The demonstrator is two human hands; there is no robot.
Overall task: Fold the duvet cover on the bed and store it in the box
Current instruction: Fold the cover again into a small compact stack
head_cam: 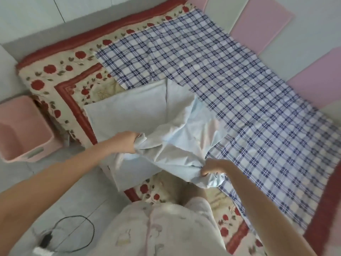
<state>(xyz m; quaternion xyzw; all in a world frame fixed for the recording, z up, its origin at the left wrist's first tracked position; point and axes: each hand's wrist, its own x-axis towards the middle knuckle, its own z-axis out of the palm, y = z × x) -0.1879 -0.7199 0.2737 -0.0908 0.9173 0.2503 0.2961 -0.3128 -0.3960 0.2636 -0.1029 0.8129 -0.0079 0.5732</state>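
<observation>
Nearest, at the bottom of the view, is the person's pale flowered garment [162, 228], and beside it on the tiled floor [83, 191] lies a looped black cable [73, 235].

Just beyond, both bare arms reach out over the edge of the bed [217, 206]. The left hand [125, 142] is closed around a bunched corner of the pale blue duvet cover [177, 137]. The right hand [212, 166] clenches another gathered handful, with a crumpled end of cloth hanging below its knuckles. Between the two hands the cover is pulled up in creases, partly blurred. Its farther part lies flat in a neat rectangle on the near left of the bed, and one edge hangs over the side towards the floor.

To the left, on the floor against the bed, stands the pink box [25, 133], open at the top and well apart from the cover.

Under the cover a cream blanket [60, 76] with red roses and a red border covers the bed. A blue and white checked sheet [239, 89] is spread over most of it, running to the far right. Past that, pink and pale padded panels [262, 17] line the wall.
</observation>
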